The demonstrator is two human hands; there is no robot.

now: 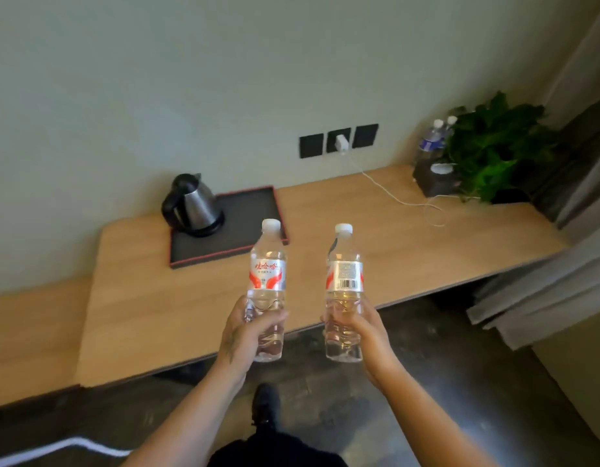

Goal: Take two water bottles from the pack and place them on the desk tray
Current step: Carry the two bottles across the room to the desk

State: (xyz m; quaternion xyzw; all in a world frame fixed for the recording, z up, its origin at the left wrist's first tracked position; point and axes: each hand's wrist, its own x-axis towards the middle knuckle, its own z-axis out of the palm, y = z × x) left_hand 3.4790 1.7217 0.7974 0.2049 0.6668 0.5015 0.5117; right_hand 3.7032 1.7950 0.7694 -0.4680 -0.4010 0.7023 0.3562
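Note:
My left hand (244,335) grips the lower half of a clear water bottle (267,264) with a white cap and a red-and-white label, held upright. My right hand (361,332) holds a second upright water bottle (344,267), its barcode side facing me. Both bottles hang in the air in front of the desk's front edge. Beyond them, a dark rectangular tray (255,214) with a red rim lies on the wooden desk (190,298), close to the wall. The pack is not in view.
A steel and black kettle (192,205) stands on the tray's left part. Two more bottles (433,139), a dark box (435,180) and a green plant (497,146) sit at the desk's far right. A white charger cable (393,195) trails from the wall socket. Curtain at right.

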